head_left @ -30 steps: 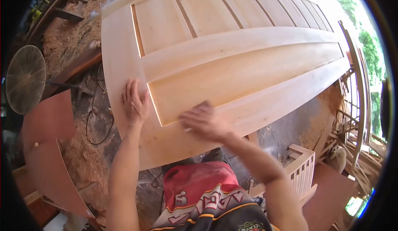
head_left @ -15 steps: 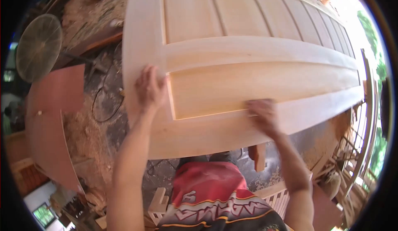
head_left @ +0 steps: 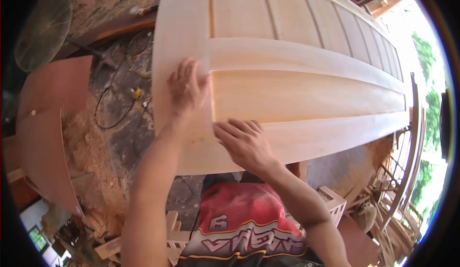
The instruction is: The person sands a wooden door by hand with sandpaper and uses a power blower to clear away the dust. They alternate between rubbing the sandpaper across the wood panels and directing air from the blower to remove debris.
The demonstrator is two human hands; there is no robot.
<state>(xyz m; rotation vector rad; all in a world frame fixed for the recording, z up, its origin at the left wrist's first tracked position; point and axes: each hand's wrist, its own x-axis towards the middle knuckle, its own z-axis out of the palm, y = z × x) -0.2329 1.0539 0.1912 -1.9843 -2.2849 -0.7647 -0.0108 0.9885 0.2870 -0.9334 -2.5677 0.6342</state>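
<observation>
A pale wooden panel door (head_left: 306, 133) lies flat before me, with one long recessed panel near me and several grooved slats beyond. My left hand (head_left: 188, 87) rests on the door's left end board, fingers lying on the wood with the thumb apart, holding nothing I can see. At the near left corner of the recessed panel is my right hand (head_left: 245, 142). Its fingers are together and bent over the panel's inner edge. Whatever may be under those fingers is hidden.
A round fan (head_left: 43, 29) stands at the far left beside a reddish-brown sheet (head_left: 45, 137). A black cable (head_left: 98, 109) and a yellow object (head_left: 137, 93) lie on the dusty floor. Scrap wood (head_left: 383, 209) is piled at the right. Slatted wooden pieces (head_left: 335, 204) are near my body.
My right hand has slid left along the panel's near edge to its left corner. My left hand stays on the end board, fingers now more spread. The view has shifted a little.
</observation>
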